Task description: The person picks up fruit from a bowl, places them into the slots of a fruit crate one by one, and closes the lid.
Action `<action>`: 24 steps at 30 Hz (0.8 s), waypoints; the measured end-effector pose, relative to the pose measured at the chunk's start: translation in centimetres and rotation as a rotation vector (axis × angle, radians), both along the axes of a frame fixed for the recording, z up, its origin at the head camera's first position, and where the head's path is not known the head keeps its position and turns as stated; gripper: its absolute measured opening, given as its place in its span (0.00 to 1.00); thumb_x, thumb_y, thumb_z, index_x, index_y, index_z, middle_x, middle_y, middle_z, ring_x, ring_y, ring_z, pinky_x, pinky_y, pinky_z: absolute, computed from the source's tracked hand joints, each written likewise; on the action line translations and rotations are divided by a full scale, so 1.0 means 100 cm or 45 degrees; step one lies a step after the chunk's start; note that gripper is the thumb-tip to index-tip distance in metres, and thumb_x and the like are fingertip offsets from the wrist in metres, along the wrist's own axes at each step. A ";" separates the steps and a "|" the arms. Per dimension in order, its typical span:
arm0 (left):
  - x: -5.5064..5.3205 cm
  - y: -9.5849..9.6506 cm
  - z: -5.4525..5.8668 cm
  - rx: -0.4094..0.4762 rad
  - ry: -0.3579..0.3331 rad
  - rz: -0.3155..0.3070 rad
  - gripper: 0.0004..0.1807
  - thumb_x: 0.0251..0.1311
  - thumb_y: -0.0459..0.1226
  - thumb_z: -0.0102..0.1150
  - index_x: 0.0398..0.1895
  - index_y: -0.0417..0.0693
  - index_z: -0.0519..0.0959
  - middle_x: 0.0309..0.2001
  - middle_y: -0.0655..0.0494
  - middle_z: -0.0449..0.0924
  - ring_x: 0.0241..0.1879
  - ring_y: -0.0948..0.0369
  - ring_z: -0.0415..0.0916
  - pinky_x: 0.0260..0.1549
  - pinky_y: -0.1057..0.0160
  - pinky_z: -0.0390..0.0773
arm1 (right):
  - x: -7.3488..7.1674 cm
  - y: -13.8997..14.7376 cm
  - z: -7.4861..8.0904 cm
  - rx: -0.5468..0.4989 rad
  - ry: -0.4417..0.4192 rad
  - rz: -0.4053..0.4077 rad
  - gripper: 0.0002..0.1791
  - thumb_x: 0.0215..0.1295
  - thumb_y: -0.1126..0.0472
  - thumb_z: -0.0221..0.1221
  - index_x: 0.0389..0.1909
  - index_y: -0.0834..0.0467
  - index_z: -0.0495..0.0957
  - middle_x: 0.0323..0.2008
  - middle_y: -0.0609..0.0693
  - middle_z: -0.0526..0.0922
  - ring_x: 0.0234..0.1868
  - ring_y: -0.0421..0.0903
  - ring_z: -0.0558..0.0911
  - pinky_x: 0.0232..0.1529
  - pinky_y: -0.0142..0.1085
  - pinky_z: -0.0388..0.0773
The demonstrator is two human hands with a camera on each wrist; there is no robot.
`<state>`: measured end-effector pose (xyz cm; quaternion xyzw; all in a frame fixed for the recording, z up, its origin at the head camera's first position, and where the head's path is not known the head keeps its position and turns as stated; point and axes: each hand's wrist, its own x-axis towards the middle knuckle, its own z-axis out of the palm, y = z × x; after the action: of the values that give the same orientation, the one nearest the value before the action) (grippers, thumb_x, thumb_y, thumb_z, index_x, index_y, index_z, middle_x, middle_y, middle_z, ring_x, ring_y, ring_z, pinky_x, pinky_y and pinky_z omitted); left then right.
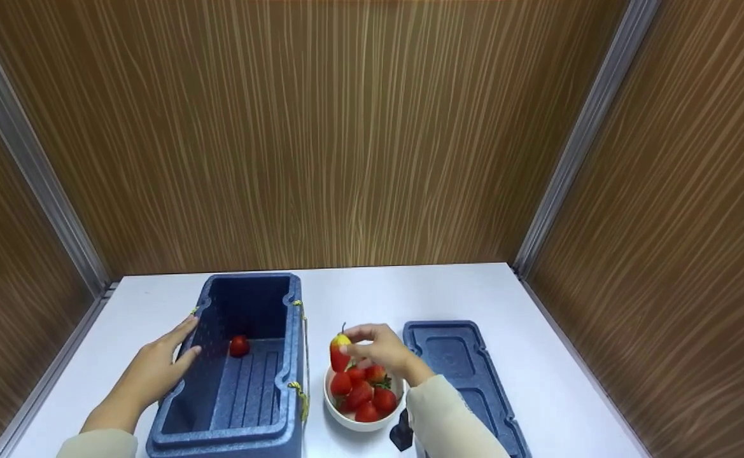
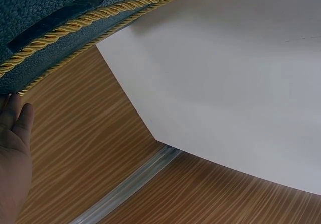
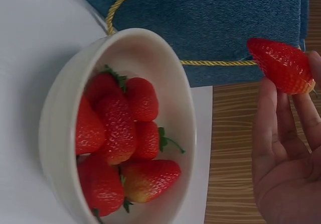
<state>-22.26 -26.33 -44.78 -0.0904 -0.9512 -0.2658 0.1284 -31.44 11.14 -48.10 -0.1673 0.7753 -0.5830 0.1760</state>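
My left hand (image 1: 152, 372) rests on the left rim of a blue foam box (image 1: 219, 439), its fingers laid along the edge. Inside the box, toward the far end, lies one red fruit (image 1: 239, 346). My right hand (image 1: 381, 350) pinches a strawberry (image 3: 281, 66), red with a yellow stem end, between thumb and fingers. It is held up above the far rim of a white bowl (image 3: 60, 133). Several more strawberries (image 3: 115, 128), some with green leaves, fill the bowl, which stands right of the box.
A blue lid (image 1: 451, 356) lies on the white table (image 1: 346, 286) to the right, partly behind my right forearm. Yellow rope (image 2: 120, 10) runs along the box's outer sides. Wood-grain panels (image 1: 346, 140) enclose the table at the back and sides.
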 end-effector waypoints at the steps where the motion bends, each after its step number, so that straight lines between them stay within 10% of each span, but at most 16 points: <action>1: 0.000 0.000 0.000 0.001 -0.002 0.000 0.29 0.66 0.39 0.55 0.67 0.34 0.64 0.66 0.37 0.61 0.61 0.35 0.61 0.59 0.36 0.60 | -0.001 -0.001 0.002 -0.008 0.005 -0.005 0.19 0.59 0.59 0.66 0.50 0.60 0.80 0.45 0.52 0.81 0.37 0.50 0.83 0.39 0.41 0.83; 24: -0.001 -0.001 -0.002 -0.013 0.000 0.004 0.29 0.67 0.39 0.54 0.67 0.34 0.64 0.66 0.36 0.61 0.61 0.34 0.62 0.59 0.36 0.60 | -0.008 -0.040 0.058 -0.180 0.140 0.088 0.20 0.62 0.56 0.63 0.53 0.61 0.78 0.46 0.53 0.82 0.41 0.50 0.84 0.39 0.42 0.83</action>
<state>-22.40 -26.45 -45.02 -0.0895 -0.9526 -0.2608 0.1285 -32.26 7.10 -42.28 -0.2377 0.7344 -0.6199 0.1411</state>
